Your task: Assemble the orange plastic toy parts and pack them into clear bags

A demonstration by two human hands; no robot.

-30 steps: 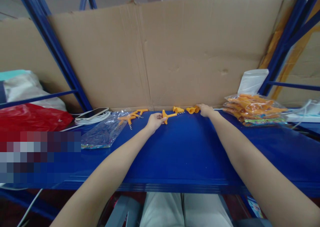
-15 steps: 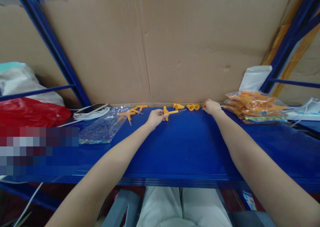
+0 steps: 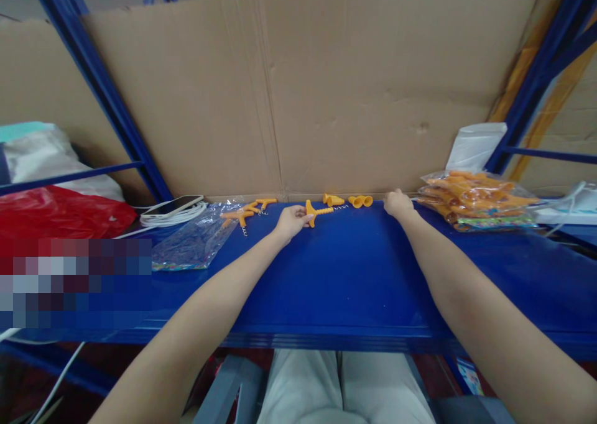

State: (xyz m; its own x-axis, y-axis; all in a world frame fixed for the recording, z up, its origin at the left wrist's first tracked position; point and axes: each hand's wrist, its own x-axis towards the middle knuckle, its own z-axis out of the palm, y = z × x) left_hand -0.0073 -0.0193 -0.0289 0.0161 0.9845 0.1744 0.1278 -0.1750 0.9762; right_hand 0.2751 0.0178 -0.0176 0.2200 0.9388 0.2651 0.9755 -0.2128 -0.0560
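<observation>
An orange plastic piece (image 3: pixel 319 211) lies on the blue shelf (image 3: pixel 354 275), close to the cardboard (image 3: pixel 364 88) at the back. It has a forked end, a ribbed shaft and what looks like a thin wire coil at its far tip. Its forked end is pinched by the fingertips of the left hand (image 3: pixel 290 220), which are closed on it, while the shaft points right and rests on the shelf.

The right hand (image 3: pixel 397 204) is set down further right, beside two small orange cones (image 3: pixel 360 201). Its fingers are curled under, and it cannot be told from this view whether anything is held in them.

The piece is judged to be very light, stiff and hard, with smooth plastic that may slip under a loose pinch. The ribbed shaft and the fork are taken to be the surest places for a grip. The coil looks thin and is probably easily bent or snagged, so it is best left untouched.

More orange pieces (image 3: pixel 242 214) lie to the left, at the top of a clear bag (image 3: pixel 196 240), with a phone (image 3: pixel 171 205) beyond. Filled bags (image 3: pixel 471 200) are stacked at the right.
</observation>
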